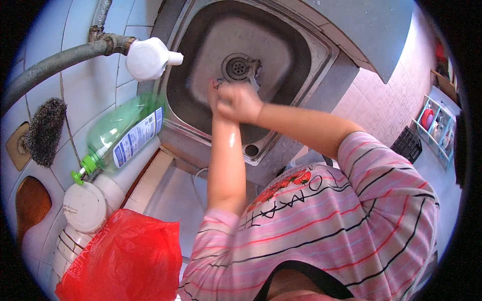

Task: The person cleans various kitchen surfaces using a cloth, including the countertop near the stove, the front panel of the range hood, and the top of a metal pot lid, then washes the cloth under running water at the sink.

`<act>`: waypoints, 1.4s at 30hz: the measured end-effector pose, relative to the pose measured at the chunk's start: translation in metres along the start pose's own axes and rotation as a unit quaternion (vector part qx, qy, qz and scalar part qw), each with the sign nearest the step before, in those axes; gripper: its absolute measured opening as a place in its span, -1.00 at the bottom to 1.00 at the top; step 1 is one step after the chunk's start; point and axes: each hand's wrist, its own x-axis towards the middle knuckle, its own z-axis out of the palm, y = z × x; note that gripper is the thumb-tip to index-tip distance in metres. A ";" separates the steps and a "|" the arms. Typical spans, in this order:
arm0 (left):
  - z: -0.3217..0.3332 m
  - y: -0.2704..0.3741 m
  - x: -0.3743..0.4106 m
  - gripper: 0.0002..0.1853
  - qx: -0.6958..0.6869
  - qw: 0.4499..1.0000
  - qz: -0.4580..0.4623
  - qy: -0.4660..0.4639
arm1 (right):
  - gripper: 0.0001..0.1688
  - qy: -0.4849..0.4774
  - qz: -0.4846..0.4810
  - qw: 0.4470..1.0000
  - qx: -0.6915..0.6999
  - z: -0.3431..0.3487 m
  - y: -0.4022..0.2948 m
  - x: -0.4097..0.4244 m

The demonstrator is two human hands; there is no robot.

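Over the stainless steel sink (205,113), my two hands meet, blurred. My left hand (214,98) is mostly behind the right, with a small reddish and bluish patch at its fingertips that I cannot identify. My right hand (241,101) is curled against the left hand and wrist; whether it grips something is unclear. Just beyond the right hand, a pale, see-through strand and dark bits (256,69) lie beside the drain strainer (237,67). My left forearm looks wet. A white tap (148,59) sticks out over the sink's left edge.
On the left ledge, a green pump bottle (122,129) leans near white lidded containers (84,207) and a red plastic bag (131,256). A dark scouring pad (47,131) hangs on the tiled wall. A metal pipe (60,62) feeds the tap. A blue rack (437,129) stands far right.
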 end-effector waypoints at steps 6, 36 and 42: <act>0.070 0.015 -0.030 -0.58 -0.036 0.971 0.137 0.195 | -0.58 0.091 -0.073 0.962 -0.245 -0.023 0.054 0.057; 0.082 0.059 -0.044 -0.43 -0.149 0.987 0.026 -0.058 | -0.23 -0.172 -0.212 0.948 -0.162 -0.121 -0.021 0.133; 0.051 0.064 -0.024 -0.54 -0.129 0.989 0.061 0.048 | -0.14 -0.223 0.181 0.955 0.071 -0.024 0.061 0.121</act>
